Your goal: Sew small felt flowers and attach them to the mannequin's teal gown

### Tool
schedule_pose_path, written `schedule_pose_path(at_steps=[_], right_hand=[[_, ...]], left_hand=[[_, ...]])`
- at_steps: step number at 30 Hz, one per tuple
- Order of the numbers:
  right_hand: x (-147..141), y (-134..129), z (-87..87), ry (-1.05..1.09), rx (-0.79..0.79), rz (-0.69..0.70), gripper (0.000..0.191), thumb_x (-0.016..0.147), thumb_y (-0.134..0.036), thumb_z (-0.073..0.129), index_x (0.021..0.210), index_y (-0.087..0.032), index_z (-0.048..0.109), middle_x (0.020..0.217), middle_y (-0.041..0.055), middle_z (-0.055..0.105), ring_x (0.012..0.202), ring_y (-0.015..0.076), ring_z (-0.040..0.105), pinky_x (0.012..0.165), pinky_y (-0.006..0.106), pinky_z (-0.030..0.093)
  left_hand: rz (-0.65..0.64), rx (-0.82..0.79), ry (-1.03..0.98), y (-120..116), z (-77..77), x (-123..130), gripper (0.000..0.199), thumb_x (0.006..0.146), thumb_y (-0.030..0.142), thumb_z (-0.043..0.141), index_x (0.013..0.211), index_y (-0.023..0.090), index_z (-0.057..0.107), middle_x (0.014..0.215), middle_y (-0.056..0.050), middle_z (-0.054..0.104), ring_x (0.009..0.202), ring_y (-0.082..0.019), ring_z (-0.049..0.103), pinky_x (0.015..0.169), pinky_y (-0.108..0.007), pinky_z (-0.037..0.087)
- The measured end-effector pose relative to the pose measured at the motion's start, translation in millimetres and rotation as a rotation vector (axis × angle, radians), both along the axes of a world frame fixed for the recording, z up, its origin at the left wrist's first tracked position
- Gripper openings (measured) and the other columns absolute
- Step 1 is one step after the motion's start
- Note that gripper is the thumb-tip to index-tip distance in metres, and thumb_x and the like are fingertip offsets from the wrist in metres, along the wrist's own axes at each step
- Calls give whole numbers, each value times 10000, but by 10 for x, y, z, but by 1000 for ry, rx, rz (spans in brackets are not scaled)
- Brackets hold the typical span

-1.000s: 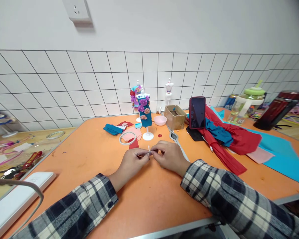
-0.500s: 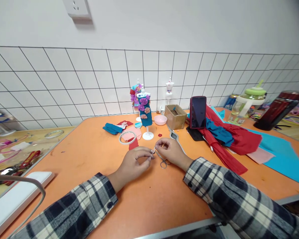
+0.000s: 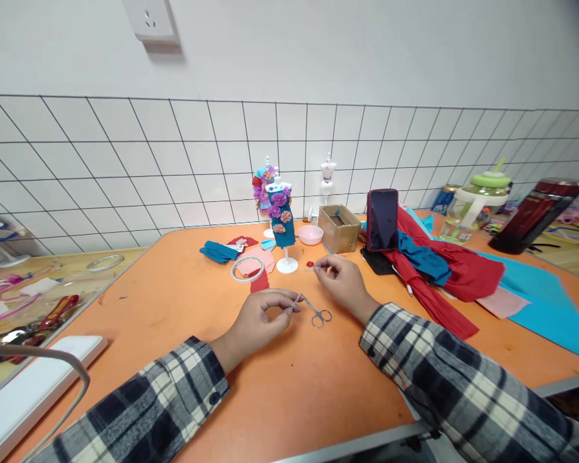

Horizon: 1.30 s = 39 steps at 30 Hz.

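My left hand [image 3: 265, 314] pinches a small pale strip [image 3: 297, 298] between thumb and fingertips, low over the orange table. Just right of those fingertips lies a small pair of metal scissors [image 3: 321, 316]. My right hand [image 3: 340, 278] is closed in a pinch farther right and back; anything tiny between its fingertips is too faint to name. A little red piece [image 3: 310, 263] rests just beyond that hand's fingertips. Behind both hands stands a white mini dress form [image 3: 286, 264] in a dark teal dress [image 3: 283, 222] with purple and peach paper flowers.
A tape roll [image 3: 248, 269] lies on pink and red paper scraps. Behind are a pink bowl [image 3: 311, 235], a cardboard box [image 3: 340, 229] and a propped phone [image 3: 383, 220]. Red crepe paper [image 3: 468, 267] spreads at right, near a dark red flask [image 3: 535, 215]. A white power strip [image 3: 43, 386] sits left.
My right hand has drawn away from my left, right and slightly back, opening a gap between them. The scissors show more fully. My left hand keeps its pinch on the pale strip.
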State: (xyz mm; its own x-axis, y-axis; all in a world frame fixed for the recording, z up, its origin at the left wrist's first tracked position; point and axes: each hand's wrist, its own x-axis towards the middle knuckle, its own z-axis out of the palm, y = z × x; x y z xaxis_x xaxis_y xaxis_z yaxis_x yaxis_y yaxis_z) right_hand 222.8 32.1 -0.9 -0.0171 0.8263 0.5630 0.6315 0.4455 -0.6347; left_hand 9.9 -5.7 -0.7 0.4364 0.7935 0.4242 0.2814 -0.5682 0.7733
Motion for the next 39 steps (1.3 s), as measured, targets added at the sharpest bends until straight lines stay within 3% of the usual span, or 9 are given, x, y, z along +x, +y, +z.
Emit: schedule_pose_path(at_steps=[4,8,12,18,23,28,34,39], right_hand=[[192,184,325,-160,279,-251,207,863,-304,506,907,-189,672,863,53,668,761,175,577,682,272,394],[366,502,535,-251,265,-480,278,907,-351,458,957,-190,679,955,87,687,880,221,587,704,298,383],[486,710,518,-433,175,-595,294,925,-353,446,1000,-216,695,993,79,685,887,225,579,636,298,345],[602,781,376,-699,75,-536,347,937,-205,391,1070,-273,704,986,70,659,825,194,570,591,290,310],[636,795,284,-695,57,-584,358,954,-234,371,1144,-262,673,1040,77,664,803,194,590,570,290,310],[638,804,221,-743,85,-508,457,916,-122,376,1329,-240,530,1168,89,652,901,205,607,631,289,379],[646,839,219,-629,70,-528,327,950,-299,399,1125,-261,672,1069,62,707,911,221,631,660,295,393],[647,861,276,-470,-25,-632,329,919,-351,448,1175,-299,648,932,51,734,783,214,644,608,282,364]], left_hand=[[-42,58,21,39,-57,23,175,740,118,557,751,173,722,892,-79,748,858,-190,704,794,-311,566],[-52,87,51,58,-83,45,208,719,91,545,763,182,726,866,-66,750,837,-181,701,774,-299,565],[-46,65,60,76,-99,50,195,722,104,555,772,186,724,873,-65,753,837,-186,700,753,-297,564],[1,65,112,115,-129,45,218,748,95,544,807,189,732,900,-55,753,852,-177,694,747,-276,546],[-1,83,145,120,-121,40,223,789,100,527,832,188,728,894,-42,748,848,-164,684,745,-265,531],[-23,81,150,118,-116,25,222,802,108,534,867,190,729,913,-46,746,874,-166,676,773,-276,530],[-36,95,150,119,-121,20,216,802,109,551,879,188,736,920,-52,747,884,-170,679,786,-282,533],[-56,130,137,125,-125,28,213,799,98,558,871,188,737,892,-44,750,870,-162,679,784,-278,538]])
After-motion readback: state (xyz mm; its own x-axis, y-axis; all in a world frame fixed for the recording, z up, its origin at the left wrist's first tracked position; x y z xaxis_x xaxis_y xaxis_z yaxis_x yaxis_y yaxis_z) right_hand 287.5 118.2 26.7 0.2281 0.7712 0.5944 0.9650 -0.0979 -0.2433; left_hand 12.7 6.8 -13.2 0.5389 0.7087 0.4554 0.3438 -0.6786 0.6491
